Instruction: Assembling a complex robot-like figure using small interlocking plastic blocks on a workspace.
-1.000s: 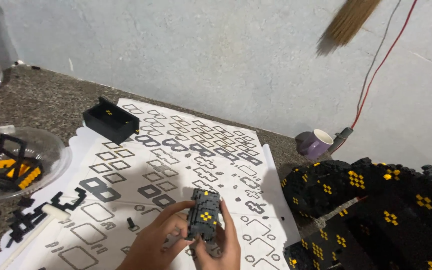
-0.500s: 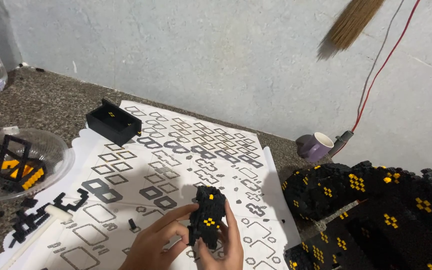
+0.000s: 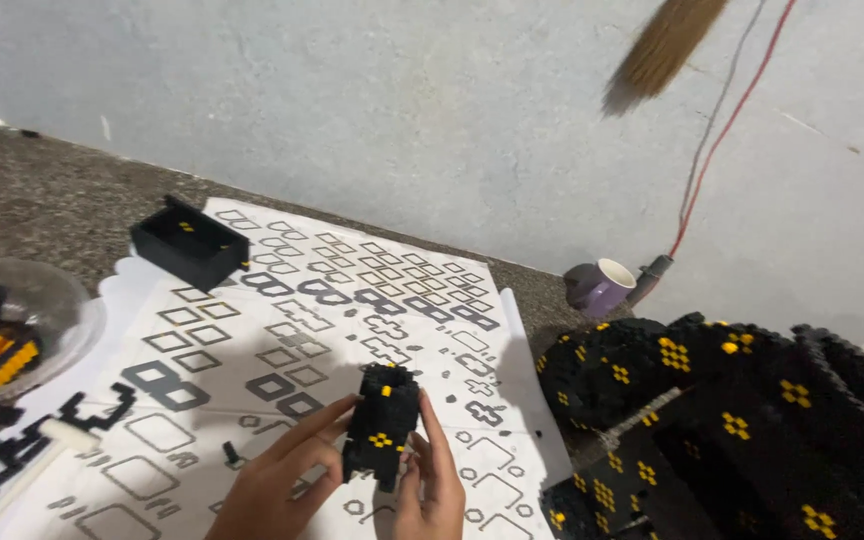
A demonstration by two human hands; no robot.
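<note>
Low in the middle of the frame, both hands hold a small black block piece (image 3: 382, 424) with a few yellow studs, lifted just above the patterned sheet (image 3: 352, 300). The left hand (image 3: 277, 480) comes in from the bottom edge, its fingers (image 3: 324, 420) stretched along the piece's left side and touching it. The right hand (image 3: 432, 480) closes on the other side, fingers (image 3: 430, 425) pressed flat against the piece's right face. The fingers of both hands are curled only partly, each clamped on the piece between them.

The sheet, white with black outlined shapes, covers the speckled tabletop (image 3: 52, 195). On its upper left corner sits an open black tray (image 3: 190, 240). At the left edge of the frame a clear bowl (image 3: 77, 310) holds black and yellow parts, and below it loose black pieces (image 3: 42, 430) lie on the sheet. A tiny black part (image 3: 233, 455) lies just left of the left hand.

At the lower right stands a large black block build (image 3: 712, 420) dotted with yellow. Behind it, by the wall, is a purple cup (image 3: 600, 286), with a red wire (image 3: 727, 125) running up the wall. A broom head (image 3: 662, 45) hangs at the top of the frame.
</note>
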